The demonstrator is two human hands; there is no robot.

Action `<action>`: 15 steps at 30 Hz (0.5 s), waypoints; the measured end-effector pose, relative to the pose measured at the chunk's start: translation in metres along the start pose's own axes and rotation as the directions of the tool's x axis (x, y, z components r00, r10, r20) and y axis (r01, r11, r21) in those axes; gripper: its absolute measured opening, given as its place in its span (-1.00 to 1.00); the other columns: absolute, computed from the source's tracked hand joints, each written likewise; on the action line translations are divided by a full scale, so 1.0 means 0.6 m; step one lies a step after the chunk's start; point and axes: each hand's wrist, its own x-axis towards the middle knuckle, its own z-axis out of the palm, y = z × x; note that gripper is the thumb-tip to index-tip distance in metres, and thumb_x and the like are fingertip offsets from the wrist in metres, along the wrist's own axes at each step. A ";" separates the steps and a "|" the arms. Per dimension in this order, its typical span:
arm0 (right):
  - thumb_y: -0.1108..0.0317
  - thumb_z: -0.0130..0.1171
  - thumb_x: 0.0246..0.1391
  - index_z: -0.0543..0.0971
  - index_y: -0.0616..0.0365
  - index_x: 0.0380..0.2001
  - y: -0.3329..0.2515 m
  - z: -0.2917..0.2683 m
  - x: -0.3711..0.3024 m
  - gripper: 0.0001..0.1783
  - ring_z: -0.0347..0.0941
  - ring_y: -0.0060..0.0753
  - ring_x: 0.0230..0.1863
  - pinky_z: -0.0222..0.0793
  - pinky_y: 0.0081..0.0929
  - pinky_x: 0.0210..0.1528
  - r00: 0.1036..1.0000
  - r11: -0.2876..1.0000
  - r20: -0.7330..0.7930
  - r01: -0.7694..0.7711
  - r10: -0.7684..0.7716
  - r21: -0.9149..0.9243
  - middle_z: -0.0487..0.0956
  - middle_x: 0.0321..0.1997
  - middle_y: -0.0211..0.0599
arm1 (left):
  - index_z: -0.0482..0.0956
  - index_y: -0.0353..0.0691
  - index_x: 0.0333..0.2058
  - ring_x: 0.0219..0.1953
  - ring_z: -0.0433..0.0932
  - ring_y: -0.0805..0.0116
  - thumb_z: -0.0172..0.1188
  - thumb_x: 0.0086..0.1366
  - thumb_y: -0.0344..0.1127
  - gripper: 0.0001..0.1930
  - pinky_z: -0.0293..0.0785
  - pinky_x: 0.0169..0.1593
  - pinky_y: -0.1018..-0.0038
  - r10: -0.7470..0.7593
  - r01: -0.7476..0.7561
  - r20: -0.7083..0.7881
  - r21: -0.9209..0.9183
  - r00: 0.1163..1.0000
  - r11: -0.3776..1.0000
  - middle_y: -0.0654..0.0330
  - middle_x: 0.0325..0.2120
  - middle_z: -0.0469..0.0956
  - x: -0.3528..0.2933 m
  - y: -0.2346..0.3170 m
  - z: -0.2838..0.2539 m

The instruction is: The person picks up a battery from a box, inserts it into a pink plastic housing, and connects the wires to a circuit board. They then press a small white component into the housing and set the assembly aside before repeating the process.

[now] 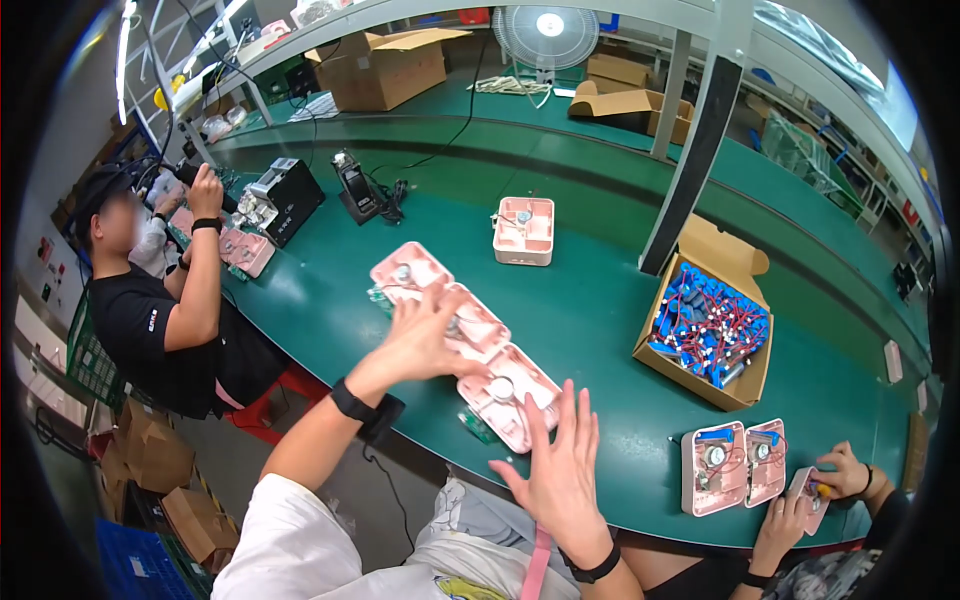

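Note:
Three pink plastic housings lie end to end in a slanting row on the green bench: a far housing [408, 262], a middle housing [484, 328] and a near housing [525, 385]. Round metal parts and wires sit inside them. My left hand [422, 335] reaches across the middle housing with fingers spread, its thumb by the near housing; it hides part of both. My right hand [562, 475] is open, fingers apart, at the near housing's right end; whether it touches is unclear. A green circuit board [477, 425] sticks out beside the near housing, another [380, 300] beside the far one.
Another pink housing [524, 232] stands farther back. An open cardboard box [655, 345] holds blue batteries with red wires. At the right, a co-worker's hands [785, 520] work on a housing beside two others [715, 480]. A co-worker [150, 300] sits left near a black device [290, 205].

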 end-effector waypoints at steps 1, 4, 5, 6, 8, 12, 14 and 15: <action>0.26 0.55 -0.04 0.37 0.17 0.40 0.005 0.007 -0.003 -0.07 0.11 0.51 0.48 0.19 0.26 0.44 1.000 1.000 -0.006 -0.009 0.009 -0.004 0.12 0.53 0.36 | 0.32 -0.11 0.43 0.39 0.22 -0.51 0.60 -0.21 0.46 0.29 0.05 0.46 -0.30 0.011 -0.011 0.002 0.000 1.000 1.000 -0.29 0.44 0.19 0.003 0.018 0.008; 0.26 0.58 -0.14 0.40 0.21 0.34 0.031 0.025 -0.018 -0.05 0.17 0.47 0.42 0.23 0.24 0.41 0.993 0.995 -0.090 -0.064 0.071 0.083 0.18 0.50 0.34 | 0.32 -0.13 0.42 0.36 0.27 -0.46 0.60 -0.15 0.41 0.23 0.12 0.42 -0.29 0.232 -0.232 -0.043 -0.016 0.972 0.972 -0.29 0.43 0.19 0.017 0.064 0.023; 0.26 0.58 -0.14 0.40 0.21 0.34 0.038 0.028 -0.023 -0.05 0.17 0.47 0.42 0.23 0.24 0.41 0.992 0.994 -0.097 -0.073 0.081 0.080 0.18 0.50 0.34 | 0.32 -0.13 0.42 0.36 0.27 -0.46 0.60 -0.15 0.41 0.23 0.12 0.42 -0.29 0.244 -0.245 -0.040 -0.016 0.969 0.969 -0.29 0.43 0.19 0.022 0.069 0.022; 0.28 0.57 -0.16 0.40 0.23 0.32 0.046 0.031 -0.028 -0.06 0.19 0.46 0.39 0.25 0.24 0.40 0.989 0.993 -0.116 -0.079 0.089 0.093 0.20 0.48 0.34 | 0.35 -0.16 0.41 0.36 0.28 -0.42 0.61 -0.12 0.37 0.20 0.16 0.43 -0.20 0.225 -0.226 -0.018 -0.041 0.974 0.973 -0.26 0.43 0.20 0.028 0.073 0.020; 0.30 0.56 -0.22 0.41 0.27 0.26 0.057 0.031 -0.036 -0.09 0.23 0.42 0.34 0.28 0.22 0.37 0.982 0.989 -0.155 -0.089 0.107 0.119 0.24 0.45 0.33 | 0.39 -0.20 0.38 0.36 0.31 -0.32 0.62 -0.07 0.30 0.12 0.23 0.43 -0.02 0.191 -0.188 0.029 -0.088 0.981 0.978 -0.22 0.42 0.21 0.040 0.076 0.014; 0.34 0.52 -0.26 0.42 0.32 0.17 0.072 -0.018 -0.085 -0.15 0.26 0.39 0.28 0.32 0.19 0.31 0.955 0.982 -0.243 -0.142 0.168 0.122 0.29 0.39 0.31 | 0.53 -0.28 0.23 0.30 0.41 -0.18 0.58 0.09 0.15 -0.14 0.37 0.34 0.13 0.021 -0.039 -0.090 -0.199 0.996 0.979 -0.13 0.28 0.39 0.063 0.075 -0.006; 0.33 0.53 -0.26 0.43 0.33 0.17 0.080 -0.024 -0.114 -0.15 0.26 0.39 0.28 0.32 0.19 0.30 0.937 0.974 -0.270 -0.207 0.223 0.086 0.29 0.38 0.31 | 0.57 -0.30 0.18 0.28 0.43 -0.16 0.53 0.17 0.03 -0.28 0.42 0.28 0.14 0.053 -0.084 -0.170 -0.177 0.984 0.981 -0.10 0.21 0.44 0.109 0.083 -0.015; 0.33 0.53 -0.26 0.43 0.33 0.16 0.084 -0.026 -0.127 -0.15 0.26 0.39 0.28 0.32 0.19 0.29 0.919 0.965 -0.295 -0.256 0.262 0.058 0.29 0.38 0.30 | 0.61 -0.32 0.13 0.26 0.45 -0.14 0.48 0.24 -0.09 -0.42 0.47 0.22 0.15 0.072 -0.112 -0.258 -0.146 0.964 0.983 -0.07 0.14 0.49 0.135 0.084 -0.020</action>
